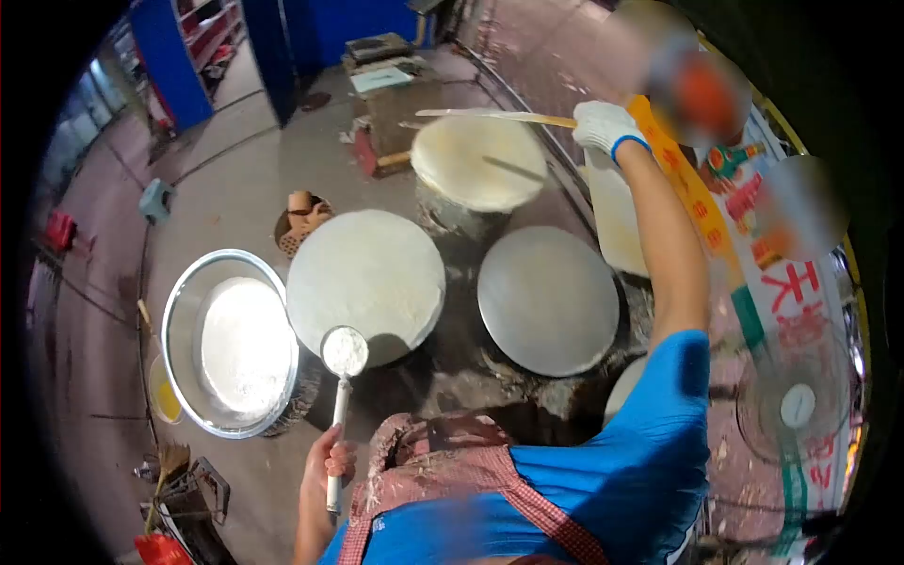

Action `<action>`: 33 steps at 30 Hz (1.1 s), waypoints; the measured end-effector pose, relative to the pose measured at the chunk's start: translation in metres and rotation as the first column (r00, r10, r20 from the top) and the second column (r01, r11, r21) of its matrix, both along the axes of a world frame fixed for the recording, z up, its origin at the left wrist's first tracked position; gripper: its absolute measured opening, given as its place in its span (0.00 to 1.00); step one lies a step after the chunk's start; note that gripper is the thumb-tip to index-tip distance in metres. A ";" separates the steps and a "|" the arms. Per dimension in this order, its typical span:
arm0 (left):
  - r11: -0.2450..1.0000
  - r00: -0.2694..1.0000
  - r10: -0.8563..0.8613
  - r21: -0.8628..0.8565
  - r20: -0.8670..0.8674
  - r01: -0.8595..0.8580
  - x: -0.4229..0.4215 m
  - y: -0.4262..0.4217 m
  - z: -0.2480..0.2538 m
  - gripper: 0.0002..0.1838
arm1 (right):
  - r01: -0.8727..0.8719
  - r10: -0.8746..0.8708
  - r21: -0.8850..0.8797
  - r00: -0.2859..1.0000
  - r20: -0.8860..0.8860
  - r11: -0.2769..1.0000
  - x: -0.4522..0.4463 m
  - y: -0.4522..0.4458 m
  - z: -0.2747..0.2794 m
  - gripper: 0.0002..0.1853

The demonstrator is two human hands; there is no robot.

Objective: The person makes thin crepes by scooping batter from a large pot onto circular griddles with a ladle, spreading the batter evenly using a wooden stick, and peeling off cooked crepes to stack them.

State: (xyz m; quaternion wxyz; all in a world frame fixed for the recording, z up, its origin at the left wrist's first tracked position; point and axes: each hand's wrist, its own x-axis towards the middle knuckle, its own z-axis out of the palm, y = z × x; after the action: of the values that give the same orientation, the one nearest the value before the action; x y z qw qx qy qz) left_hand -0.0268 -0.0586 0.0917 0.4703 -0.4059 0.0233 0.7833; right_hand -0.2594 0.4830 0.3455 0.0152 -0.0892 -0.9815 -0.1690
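Holding filled ladle [340, 403] — and spatula [499, 116].

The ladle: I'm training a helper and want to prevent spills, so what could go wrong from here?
The ladle, filled with white batter, sits by the left round griddle's near edge; a tilt could spill some.

The left hand looks bare, unlike the gloved right hand; it might get burned if that griddle is hot.

The long spatula, held by the far griddle, might scrape its pale layer if it dips.
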 end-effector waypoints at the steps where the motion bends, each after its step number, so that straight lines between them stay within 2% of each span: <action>1: 0.999 0.999 0.040 0.007 -0.006 -0.040 0.004 0.004 -0.001 0.23 | -0.030 0.029 -0.030 0.999 -0.025 0.999 -0.017 -0.004 0.005 0.16; 5: 0.985 0.985 0.173 0.013 -0.007 -0.173 0.015 0.017 -0.002 0.23 | -0.095 0.073 -0.167 0.988 -0.133 0.981 -0.088 0.014 0.026 0.17; 7: 0.980 0.980 0.199 0.024 0.008 -0.199 0.011 0.016 0.001 0.23 | -0.209 0.131 -0.263 0.949 -0.286 0.942 -0.109 0.036 0.038 0.16; 9: 0.974 0.975 0.221 0.045 0.020 -0.222 0.009 0.018 0.003 0.23 | -0.336 -0.021 -0.613 0.866 -0.500 0.715 -0.103 0.052 0.039 0.15; 11: 0.965 0.967 0.255 0.065 0.015 -0.255 0.009 0.019 0.004 0.23 | -0.513 -0.134 -0.679 0.738 -0.662 0.525 -0.110 0.093 0.011 0.11; 13: 0.948 0.950 0.313 0.066 -0.009 -0.311 0.012 0.022 0.011 0.19 | -0.446 -0.435 -0.893 0.793 -0.426 0.061 -0.104 0.121 -0.042 0.10; 14: 0.938 0.940 0.340 0.077 -0.016 -0.337 0.015 0.024 0.013 0.17 | -0.495 -0.596 -0.866 0.717 -0.361 -0.072 -0.106 0.120 -0.077 0.11; 15: 0.927 0.931 0.363 0.107 -0.019 -0.360 0.018 0.022 0.011 0.15 | -0.521 -0.622 -0.842 0.709 -0.333 -0.142 -0.111 0.133 -0.119 0.09; 16: 0.915 0.922 0.386 0.135 -0.022 -0.380 0.021 0.020 0.011 0.15 | -0.521 -0.728 -0.817 0.656 -0.199 -0.246 -0.117 0.131 -0.157 0.09; 17: 0.911 0.915 0.404 0.093 -0.019 -0.401 0.023 0.020 0.013 0.13 | -0.528 -0.772 -0.754 0.634 -0.045 -0.389 -0.136 0.144 -0.209 0.09; 18: 0.906 0.906 0.422 0.052 -0.019 -0.421 0.025 0.021 0.017 0.13 | -0.502 -0.761 -0.772 0.647 -0.037 -0.390 -0.135 0.132 -0.239 0.08; 19: 0.898 0.898 0.440 0.009 -0.023 -0.440 0.024 0.023 0.023 0.15 | -0.547 -0.834 -0.762 0.551 -0.016 -0.346 -0.137 0.113 -0.266 0.02; 21: 0.872 0.872 0.489 -0.010 -0.018 -0.489 0.028 0.031 0.035 0.18 | -0.611 -0.896 -0.774 0.422 -0.139 -0.167 -0.148 0.102 -0.332 0.14; 23: 0.860 0.859 0.510 -0.010 -0.055 -0.511 0.036 0.031 0.039 0.19 | -0.471 -0.914 -0.848 0.404 0.036 -0.242 -0.138 0.079 -0.354 0.20; 26: 0.844 0.847 0.531 -0.066 -0.036 -0.532 0.038 0.030 0.048 0.19 | -0.236 -0.921 -0.960 0.387 0.046 -0.147 -0.154 0.102 -0.436 0.23; 29: 0.821 0.831 0.555 -0.145 -0.028 -0.553 0.038 0.024 0.045 0.17 | -0.115 -0.874 -0.992 0.476 -0.097 0.047 -0.168 0.149 -0.493 0.27; 30: 0.825 0.840 0.541 -0.165 -0.045 -0.540 0.037 0.019 0.040 0.17 | 0.212 -0.862 -0.945 0.493 -0.117 0.249 -0.149 0.134 -0.442 0.29; 31: 0.820 0.840 0.539 -0.188 -0.062 -0.540 0.036 0.013 0.036 0.17 | 0.491 -0.837 -0.755 0.529 -0.138 0.435 -0.123 0.105 -0.381 0.31; 32: 0.803 0.816 0.576 -0.158 -0.035 -0.574 0.037 0.009 0.030 0.17 | 0.466 -0.826 -0.762 0.542 -0.156 0.450 -0.123 0.125 -0.393 0.35; 33: 0.788 0.795 0.605 -0.112 -0.042 -0.605 0.036 0.004 0.030 0.18 | 0.366 -0.800 -0.781 0.538 -0.266 0.506 -0.098 0.085 -0.339 0.35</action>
State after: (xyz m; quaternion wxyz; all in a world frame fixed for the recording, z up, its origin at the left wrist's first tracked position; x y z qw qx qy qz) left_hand 0.0097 -0.0548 0.1217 0.1696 -0.4182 -0.0600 0.8904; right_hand -0.3570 0.5678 0.0070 0.2325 -0.4852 -0.8133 0.2217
